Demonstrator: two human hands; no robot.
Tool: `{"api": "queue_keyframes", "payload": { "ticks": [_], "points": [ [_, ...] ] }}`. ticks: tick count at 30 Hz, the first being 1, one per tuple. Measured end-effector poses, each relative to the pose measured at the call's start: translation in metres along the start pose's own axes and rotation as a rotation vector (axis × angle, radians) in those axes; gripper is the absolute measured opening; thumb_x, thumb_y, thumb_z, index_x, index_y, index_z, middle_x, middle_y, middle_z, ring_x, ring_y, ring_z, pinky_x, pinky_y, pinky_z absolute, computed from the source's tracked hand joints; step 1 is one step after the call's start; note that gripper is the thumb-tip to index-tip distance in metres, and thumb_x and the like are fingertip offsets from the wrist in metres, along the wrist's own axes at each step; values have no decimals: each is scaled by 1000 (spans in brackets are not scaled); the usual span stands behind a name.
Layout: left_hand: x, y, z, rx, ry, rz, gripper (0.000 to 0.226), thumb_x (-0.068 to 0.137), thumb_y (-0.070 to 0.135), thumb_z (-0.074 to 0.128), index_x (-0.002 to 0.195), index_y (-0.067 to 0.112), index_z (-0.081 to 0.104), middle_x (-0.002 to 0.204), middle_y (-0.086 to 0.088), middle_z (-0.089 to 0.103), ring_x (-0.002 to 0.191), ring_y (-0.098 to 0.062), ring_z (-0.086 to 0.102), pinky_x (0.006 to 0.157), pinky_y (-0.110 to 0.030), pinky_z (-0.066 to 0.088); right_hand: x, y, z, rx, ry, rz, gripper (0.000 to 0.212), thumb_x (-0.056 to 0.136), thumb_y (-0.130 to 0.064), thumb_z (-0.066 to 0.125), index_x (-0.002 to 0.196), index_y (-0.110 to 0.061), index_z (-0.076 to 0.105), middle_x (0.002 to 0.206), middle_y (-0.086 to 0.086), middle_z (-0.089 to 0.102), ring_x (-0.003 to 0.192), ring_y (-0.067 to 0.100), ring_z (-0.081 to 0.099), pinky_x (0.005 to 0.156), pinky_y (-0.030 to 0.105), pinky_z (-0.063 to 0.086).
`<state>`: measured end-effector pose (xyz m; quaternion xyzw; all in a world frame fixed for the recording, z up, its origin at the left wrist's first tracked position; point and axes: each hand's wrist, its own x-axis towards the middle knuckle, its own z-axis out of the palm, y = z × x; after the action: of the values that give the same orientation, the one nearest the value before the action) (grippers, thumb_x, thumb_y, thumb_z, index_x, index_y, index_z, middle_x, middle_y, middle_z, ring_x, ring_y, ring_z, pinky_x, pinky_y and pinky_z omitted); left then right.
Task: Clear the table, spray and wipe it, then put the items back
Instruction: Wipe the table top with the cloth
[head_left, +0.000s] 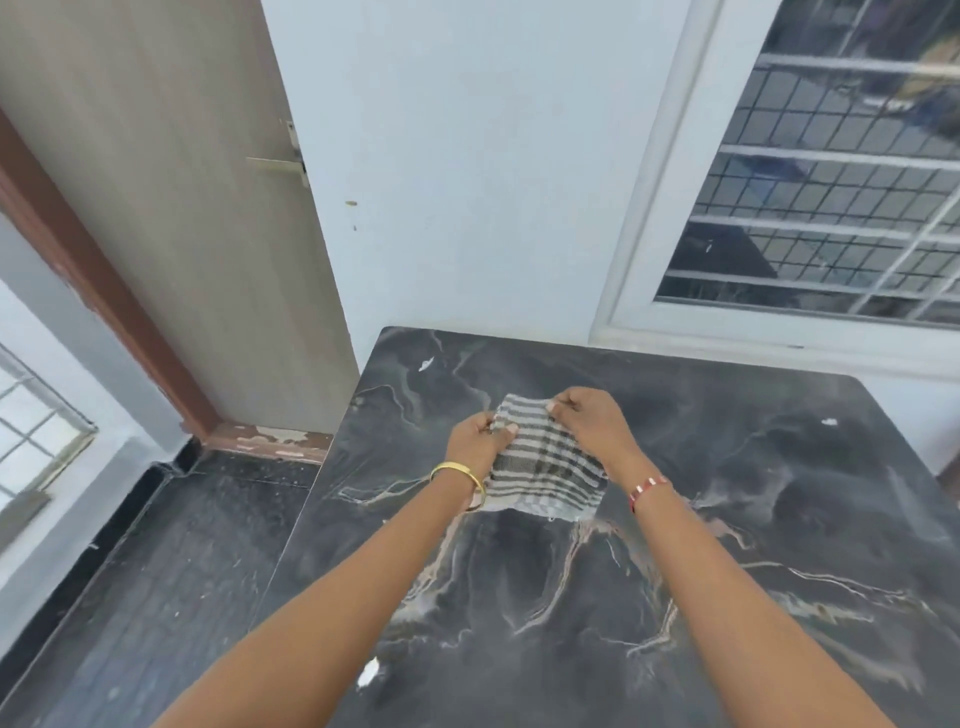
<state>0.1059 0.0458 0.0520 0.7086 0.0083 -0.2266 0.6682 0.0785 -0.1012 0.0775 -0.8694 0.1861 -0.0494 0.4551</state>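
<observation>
A grey-and-white checked cloth (545, 465) is held over the middle of a dark marble-patterned table (727, 545). My left hand (475, 439) pinches the cloth's upper left corner. My right hand (592, 421) pinches its upper right edge. The cloth hangs from both hands toward me, folded into a small square, its lower edge close to the tabletop. A gold bangle is on my left wrist and a red-and-white thread on my right. Nothing else stands on the table.
A wooden door (171, 208) stands left of the table's far corner. A barred window (831, 182) fills the wall behind the table on the right. Dark floor (171, 561) runs along the table's left edge. A few small white chips mark the tabletop.
</observation>
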Motion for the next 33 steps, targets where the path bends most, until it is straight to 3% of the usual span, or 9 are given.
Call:
{"api": "queue_keyframes", "payload": {
  "ticks": [4,6,10,14,17,21,26,30,33],
  "points": [
    [16,-9,4,-114,57,-61,12,87,4,58,81,13,64,98,-16,66,93,-27,62,96,-46,50,23,5,8,0,29,4,6,85,-15,65,82,-10,63,80,-1,64,79,14,57,73,26,45],
    [30,-12,4,-107,122,-99,15,88,1,54,98,6,64,103,-16,65,91,-26,61,90,-42,53,31,7,16,-21,92,9,11,85,-16,65,92,-9,61,83,-2,59,84,18,57,74,26,42],
    [51,-20,-7,107,228,-111,40,92,2,44,132,5,47,113,-11,58,81,-14,56,57,-1,44,38,27,29,-428,124,-101,32,92,-20,54,121,-7,55,117,12,57,110,29,51,95,36,39],
    [54,-41,-25,451,235,-78,43,93,10,47,135,11,44,143,-6,46,129,-23,46,109,-27,32,25,57,62,-645,-98,-244,39,92,-18,49,129,-7,51,136,13,50,132,30,39,111,38,27],
    [52,-57,-38,641,225,-20,47,92,13,49,138,13,40,145,-6,44,133,-24,41,111,-32,30,19,69,90,-773,-229,-240,55,92,-31,50,141,-9,38,151,14,33,143,32,24,118,46,11],
    [60,-70,-56,863,174,49,50,92,16,48,140,12,35,151,-7,32,144,-24,21,120,-39,11,17,74,117,-903,-181,-116,64,72,-43,71,124,-8,60,127,19,60,119,36,56,101,55,40],
    [84,-75,-83,1100,200,72,51,95,25,40,143,14,27,156,-8,19,146,-27,7,120,-44,3,19,72,135,-898,-162,-105,59,75,-50,49,117,-12,66,116,22,65,105,39,64,85,54,53],
    [107,-72,-108,1232,225,82,54,96,30,32,146,14,20,157,-11,11,147,-28,2,119,-45,-1,29,64,154,-842,-173,17,71,76,-61,31,127,-21,59,127,26,57,116,46,55,91,65,41],
    [133,-66,-127,1284,247,106,55,97,32,29,146,11,18,157,-13,10,147,-30,4,119,-46,0,50,51,171,-782,-120,121,81,75,-66,18,144,-29,33,148,29,30,135,51,28,101,71,20]
  ]
}}
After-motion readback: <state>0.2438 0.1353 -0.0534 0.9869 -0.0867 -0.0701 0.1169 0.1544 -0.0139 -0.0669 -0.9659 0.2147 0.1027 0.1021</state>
